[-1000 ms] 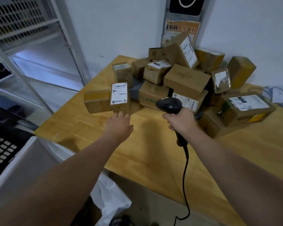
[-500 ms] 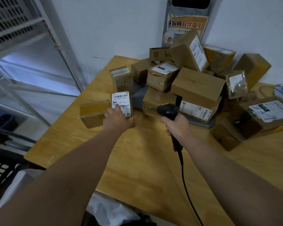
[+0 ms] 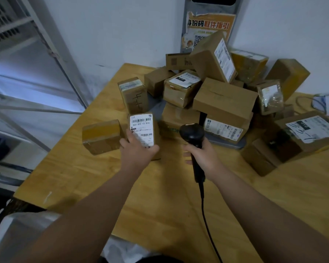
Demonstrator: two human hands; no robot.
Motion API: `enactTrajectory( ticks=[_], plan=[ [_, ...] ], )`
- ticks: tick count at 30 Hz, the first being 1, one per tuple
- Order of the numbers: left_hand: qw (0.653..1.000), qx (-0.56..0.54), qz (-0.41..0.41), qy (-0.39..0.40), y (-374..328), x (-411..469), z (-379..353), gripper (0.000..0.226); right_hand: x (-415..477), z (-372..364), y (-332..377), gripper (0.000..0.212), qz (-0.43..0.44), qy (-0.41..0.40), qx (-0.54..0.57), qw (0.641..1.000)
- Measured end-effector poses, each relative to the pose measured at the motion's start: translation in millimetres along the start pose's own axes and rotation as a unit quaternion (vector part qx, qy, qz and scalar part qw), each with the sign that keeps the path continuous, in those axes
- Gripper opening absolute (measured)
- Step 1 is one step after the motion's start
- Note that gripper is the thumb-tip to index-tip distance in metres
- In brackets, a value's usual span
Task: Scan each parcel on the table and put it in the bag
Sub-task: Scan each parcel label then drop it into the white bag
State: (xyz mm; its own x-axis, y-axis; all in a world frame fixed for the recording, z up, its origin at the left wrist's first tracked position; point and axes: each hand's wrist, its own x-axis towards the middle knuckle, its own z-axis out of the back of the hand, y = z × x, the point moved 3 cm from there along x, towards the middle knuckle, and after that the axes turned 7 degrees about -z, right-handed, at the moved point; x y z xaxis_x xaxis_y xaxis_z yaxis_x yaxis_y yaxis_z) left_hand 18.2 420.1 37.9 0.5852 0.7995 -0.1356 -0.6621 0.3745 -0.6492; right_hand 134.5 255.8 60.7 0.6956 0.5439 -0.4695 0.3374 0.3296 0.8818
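Parcels of brown cardboard (image 3: 224, 99) lie heaped toward the far right corner of the light wooden table (image 3: 160, 202), some stacked on others and several tilted. Nearer the left edge, the left hand (image 3: 139, 154) grips a small brown cardboard parcel with a white barcode label (image 3: 141, 128) at its near end, with fingers curled round both its sides. The label faces up toward the camera. The hand hides whether the parcel's lower end touches the table. Just to its left lies a brown box wrapped in shiny tape (image 3: 103, 136), close against the hand. Just behind the held parcel stands an upright carton with pen marks on its front (image 3: 136, 95). The right hand (image 3: 203, 158) is wrapped round the handle of a black handheld barcode scanner (image 3: 192, 132). The scanner's head sits just right of the held parcel, apart from it and in front of the heap, and which way its window faces cannot be told. A black cable (image 3: 203, 211) runs from the handle back over the table and past the near edge. A large flat box with a handwritten white label (image 3: 310, 130) sits by the right edge. A white plastic bag (image 3: 120, 249) shows below the near edge, beside the left forearm. An orange poster (image 3: 207, 29) hangs on the wall behind the far edge.
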Motion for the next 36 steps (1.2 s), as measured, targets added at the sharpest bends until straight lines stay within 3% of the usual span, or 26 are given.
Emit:
enactTrajectory(
  ticks=[3,7,9,13,15,17,19,22,25,27,30,32,34,36],
  plan=[
    [0.999,-0.048,0.002,0.013,12,-38,-20,0.118,-10,8,-10,0.027,-0.018,0.036,0.003,0.999],
    [0.993,-0.08,-0.052,0.063,-2,-79,-50,0.131,-23,19,-27,0.047,-0.031,0.037,-0.031,0.998],
    [0.987,-0.103,-0.074,0.103,-14,-91,-67,0.128,-30,31,-36,0.041,-0.035,0.027,-0.007,0.999],
    [0.957,-0.179,-0.126,0.192,-27,-103,-98,0.076,-43,71,-46,0.035,-0.024,-0.014,0.012,1.0],
    [0.942,-0.223,-0.103,0.23,-40,-112,-102,0.051,-49,93,-45,0.038,-0.013,-0.038,0.01,0.999],
    [0.935,-0.256,-0.07,0.236,-53,-116,-105,0.04,-53,112,-45,0.037,0.004,-0.052,-0.004,0.999],
    [0.937,-0.255,-0.078,0.224,-64,-115,-108,0.048,-55,126,-49,0.045,0.01,-0.059,-0.014,0.998],
    [0.937,-0.236,-0.095,0.239,-81,-115,-114,0.077,-55,142,-59,0.055,-0.003,-0.075,-0.014,0.997],
    [0.957,-0.122,-0.175,0.199,-101,-100,-110,0.097,-54,154,-67,0.06,-0.011,-0.092,0.0,0.996],
    [0.957,-0.06,-0.215,0.184,-111,-87,-107,0.094,-54,157,-71,0.059,-0.018,-0.097,0.008,0.995],
    [0.943,-0.095,-0.231,0.218,-119,-78,-107,0.081,-63,160,-69,0.049,-0.014,-0.141,-0.04,0.989],
    [0.947,-0.111,-0.225,0.2,-117,-78,-106,0.078,-75,165,-64,0.031,0.016,-0.172,-0.071,0.982],
    [0.952,-0.114,-0.227,0.169,-111,-80,-108,0.078,-88,170,-60,0.015,0.032,-0.162,-0.076,0.983],
    [0.953,-0.129,-0.226,0.154,-108,-86,-110,0.079,-102,171,-55,0.015,0.031,-0.124,-0.074,0.989]
  ],
)
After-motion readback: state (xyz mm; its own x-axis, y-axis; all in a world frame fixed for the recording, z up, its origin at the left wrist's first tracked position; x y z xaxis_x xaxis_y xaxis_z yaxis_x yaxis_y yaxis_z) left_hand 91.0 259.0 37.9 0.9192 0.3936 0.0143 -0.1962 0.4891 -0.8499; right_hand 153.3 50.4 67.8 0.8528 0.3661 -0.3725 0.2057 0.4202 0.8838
